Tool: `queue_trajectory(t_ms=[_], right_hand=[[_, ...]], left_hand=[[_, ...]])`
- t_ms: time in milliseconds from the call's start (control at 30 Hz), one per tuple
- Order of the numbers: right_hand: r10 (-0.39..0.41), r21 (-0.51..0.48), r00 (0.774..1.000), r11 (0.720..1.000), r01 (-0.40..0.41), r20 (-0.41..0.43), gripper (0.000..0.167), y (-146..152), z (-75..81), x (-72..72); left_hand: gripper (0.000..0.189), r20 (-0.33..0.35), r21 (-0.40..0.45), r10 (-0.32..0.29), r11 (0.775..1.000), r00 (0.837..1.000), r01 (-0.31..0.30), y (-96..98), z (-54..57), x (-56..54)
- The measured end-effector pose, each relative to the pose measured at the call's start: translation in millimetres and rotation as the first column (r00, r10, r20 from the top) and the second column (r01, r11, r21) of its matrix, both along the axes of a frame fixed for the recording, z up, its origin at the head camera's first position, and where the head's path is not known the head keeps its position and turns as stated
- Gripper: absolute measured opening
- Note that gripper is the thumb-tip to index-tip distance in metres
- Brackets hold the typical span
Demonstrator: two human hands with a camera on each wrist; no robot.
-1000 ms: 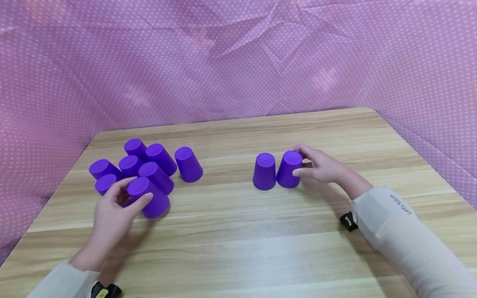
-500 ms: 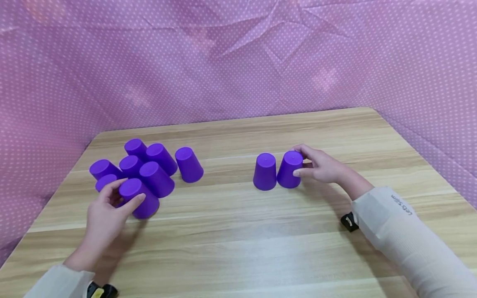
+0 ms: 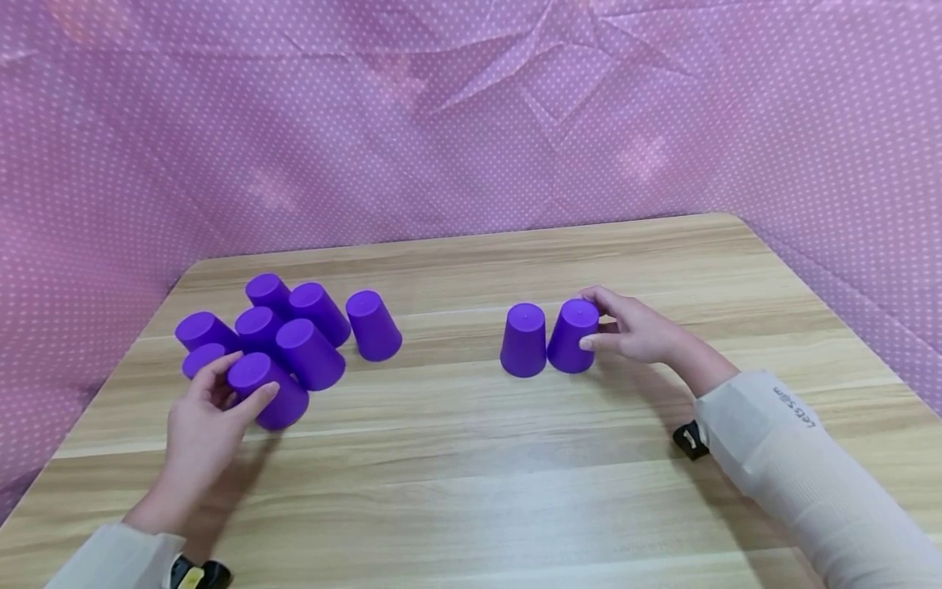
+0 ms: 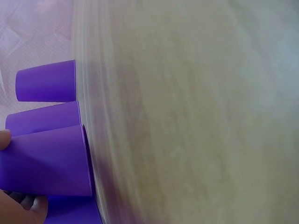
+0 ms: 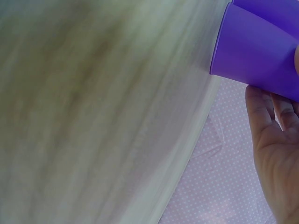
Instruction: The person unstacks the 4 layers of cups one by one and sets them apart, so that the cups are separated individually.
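In the head view my left hand [image 3: 202, 429] grips an upside-down purple cup [image 3: 271, 399] by its sides, thumb on the near right. The hand partly hides another purple cup [image 3: 201, 358] just behind it. Several more upside-down cups stand close behind, among them a purple cup [image 3: 312, 356] to the right of the held one. On the right side my right hand [image 3: 636, 330] holds a purple cup [image 3: 569, 345] between thumb and fingers, also seen in the right wrist view. Close to its left stands a second purple cup [image 3: 523, 348]; their rims nearly touch.
A single purple cup [image 3: 375, 331] stands a little right of the left cluster. The wooden table [image 3: 471, 458] carries everything, and a pink dotted cloth [image 3: 471, 114] hangs behind it and at both sides.
My left hand has moved left with its cup, bringing it away from the cup at its right. A cup behind that hand has shifted slightly left. The right hand stays in place.
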State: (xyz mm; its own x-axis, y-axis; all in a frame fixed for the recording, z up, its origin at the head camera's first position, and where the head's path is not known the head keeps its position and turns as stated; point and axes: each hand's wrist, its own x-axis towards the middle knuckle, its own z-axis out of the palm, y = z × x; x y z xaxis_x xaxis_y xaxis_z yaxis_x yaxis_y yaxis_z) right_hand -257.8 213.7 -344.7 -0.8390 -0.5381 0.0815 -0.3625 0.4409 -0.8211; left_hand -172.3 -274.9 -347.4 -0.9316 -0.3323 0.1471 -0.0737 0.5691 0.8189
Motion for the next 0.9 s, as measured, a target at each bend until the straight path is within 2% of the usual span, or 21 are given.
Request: queue_trajectory(t_ms=[333,567,767,900], right_hand=[[0.001,0.002,1.0,1.0,-0.001,-0.006,0.046,1.2,-0.3,0.9],[0.001,0.002,1.0,1.0,-0.001,-0.002,0.045,2.2,-2.0,1.4],[0.007,-0.004,1.0,1.0,-0.007,-0.001,0.046,1.4,-3.3,0.7],[0.009,-0.005,1.0,1.0,-0.009,-0.006,0.046,1.6,-3.9,0.4]], left_hand=[[0.068,0.052,-0.011,-0.003,1.0,0.999,0.003,-2.2,-0.8,-0.9],[0.07,0.073,0.002,-0.041,0.999,0.996,0.041,-2.7,-3.5,-0.5],[0.067,0.067,0.033,-0.005,0.999,0.998,0.003,-1.3,-1.2,0.0],[0.066,0.058,0.036,-0.009,0.999,0.998,0.007,0.0,2.9,-0.3]])
